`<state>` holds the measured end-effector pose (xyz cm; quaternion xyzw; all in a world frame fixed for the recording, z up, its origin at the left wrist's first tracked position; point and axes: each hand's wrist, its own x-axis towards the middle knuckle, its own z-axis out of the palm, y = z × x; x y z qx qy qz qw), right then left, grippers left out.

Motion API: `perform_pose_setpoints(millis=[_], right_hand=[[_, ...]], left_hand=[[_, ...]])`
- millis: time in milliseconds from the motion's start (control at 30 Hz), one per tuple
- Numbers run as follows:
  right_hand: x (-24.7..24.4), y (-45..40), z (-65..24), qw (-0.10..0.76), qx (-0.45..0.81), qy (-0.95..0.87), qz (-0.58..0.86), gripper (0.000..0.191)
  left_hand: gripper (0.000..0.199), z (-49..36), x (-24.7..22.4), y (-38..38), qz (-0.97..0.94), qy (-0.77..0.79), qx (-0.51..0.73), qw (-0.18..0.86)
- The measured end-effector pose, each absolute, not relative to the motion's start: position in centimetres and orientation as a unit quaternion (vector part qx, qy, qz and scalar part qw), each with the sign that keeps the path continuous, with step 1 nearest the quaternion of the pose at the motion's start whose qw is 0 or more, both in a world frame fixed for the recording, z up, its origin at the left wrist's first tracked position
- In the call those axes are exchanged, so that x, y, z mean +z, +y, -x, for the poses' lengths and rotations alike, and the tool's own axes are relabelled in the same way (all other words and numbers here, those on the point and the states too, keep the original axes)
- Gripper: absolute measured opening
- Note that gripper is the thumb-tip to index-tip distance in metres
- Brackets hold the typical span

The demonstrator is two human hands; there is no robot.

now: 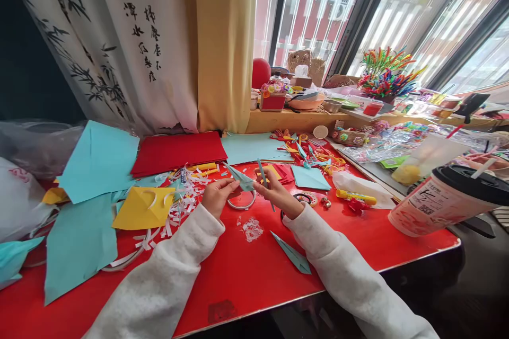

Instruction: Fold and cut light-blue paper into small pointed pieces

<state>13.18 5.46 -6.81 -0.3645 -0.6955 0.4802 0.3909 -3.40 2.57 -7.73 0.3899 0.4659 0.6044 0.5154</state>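
Between its thumb and fingertips, my left hand [218, 196] pinches a folded piece of light blue paper [243, 180] with a pointed end. My right hand [280, 193] is closed around a slim blue-grey stick [260, 167], held upright across the fingers; its exact kind is unclear. The right thumb and fingertips also meet the edge of the folded paper. Beneath the hands lies a silvery ring [242, 201], partly covered by them. A second folded blue paper piece [292, 255], long and pointed, rests on the table beside my right forearm.
Blue sheets [99, 164], a yellow paper piece [145, 209] and white shreds lie left on the red table [238, 280]. Red paper [181, 152] sits behind. To the right are a blue square [310, 177], a yellow glue stick [356, 197] and a lidded drink cup [429, 204].
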Motion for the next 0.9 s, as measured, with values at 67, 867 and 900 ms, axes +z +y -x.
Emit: perform_pose_setpoints(millis=[67, 867, 900], right_hand=[[-7.0, 5.5, -13.2, 0.389, 0.497, -0.685, 0.364, 0.038], [-8.0, 4.3, -12.2, 0.289, 0.532, -0.728, 0.323, 0.04], [-8.0, 4.3, -12.2, 0.289, 0.533, -0.728, 0.321, 0.04]], left_hand=[[0.027, 3.9, -7.6, 2.7, -0.367, 0.466, 0.621, 0.511], [0.03, 3.2, -7.9, 2.5, -0.406, 0.429, 0.628, 0.507], [0.03, 3.2, -8.0, 2.5, -0.408, 0.429, 0.628, 0.506]])
